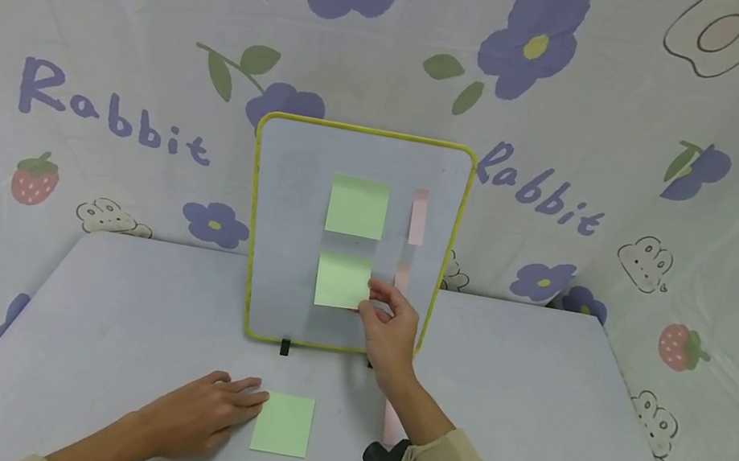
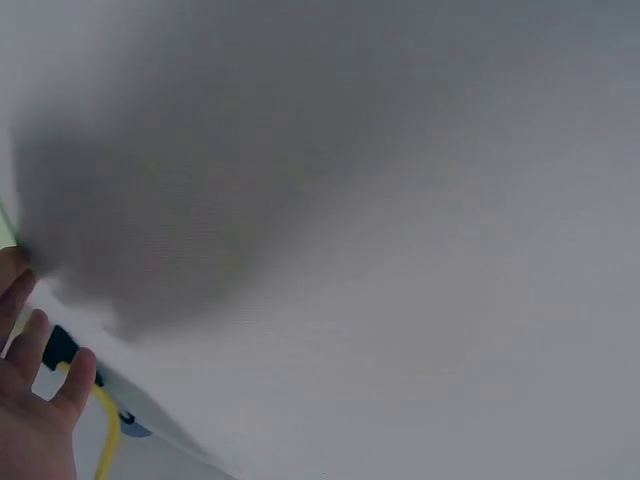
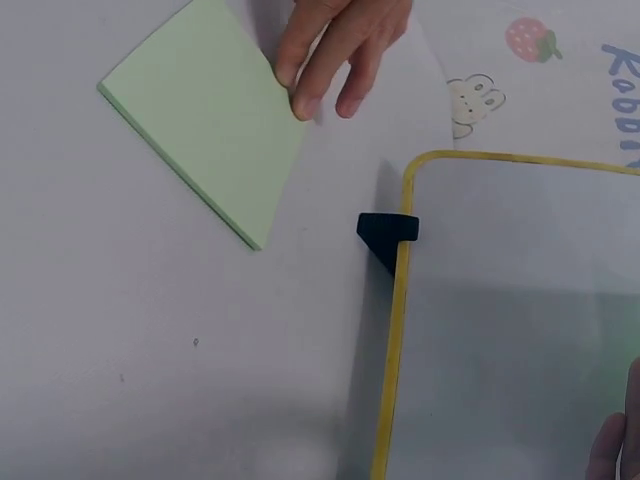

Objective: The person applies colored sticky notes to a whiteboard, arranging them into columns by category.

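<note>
My right hand [image 1: 390,336] is up at the whiteboard [image 1: 286,249], its thumb and fingers pinching the right edge of a square green sticky note [image 1: 340,281] near the bottom corner. Another green sticky note [image 1: 357,208] hangs directly above it. Down on the table, my left hand [image 1: 199,414] lies with fingers extended, fingertips at the upper left edge of a green sticky note pad [image 1: 282,425]. The right wrist view shows that pad [image 3: 205,120] as a thick stack under the left fingertips. In the left wrist view only part of the left hand [image 2: 40,390] appears.
Two narrow pink sticky notes, an upper one [image 1: 419,218] and a partly hidden lower one [image 1: 402,273], are on the board's right side. Black feet [image 1: 285,347] support the yellow-framed board. A pink strip [image 1: 392,424] lies on the table, partly covered by my right forearm. Printed cloth [image 1: 397,64] hangs behind.
</note>
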